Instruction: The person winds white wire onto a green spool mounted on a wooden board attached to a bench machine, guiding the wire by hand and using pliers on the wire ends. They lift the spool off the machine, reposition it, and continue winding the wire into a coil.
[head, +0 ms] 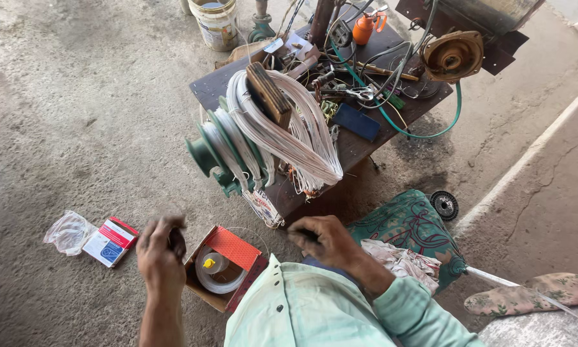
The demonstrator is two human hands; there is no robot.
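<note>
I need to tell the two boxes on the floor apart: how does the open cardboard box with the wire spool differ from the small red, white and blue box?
The open cardboard box has its red flap raised and shows a spool of clear wire inside; the small red, white and blue box is shut. The cardboard box looks larger and lies below the left hand; the small box lies further left, beside a clear plastic bag. Both rest on the concrete floor.

1. Open cardboard box point(219, 270) holding a wire spool, on the floor.
2. Left hand point(160, 247), blurred, just left of the box.
3. Right hand point(321, 239), right of the box.
4. Green winding former point(221, 157), above the box.
</note>
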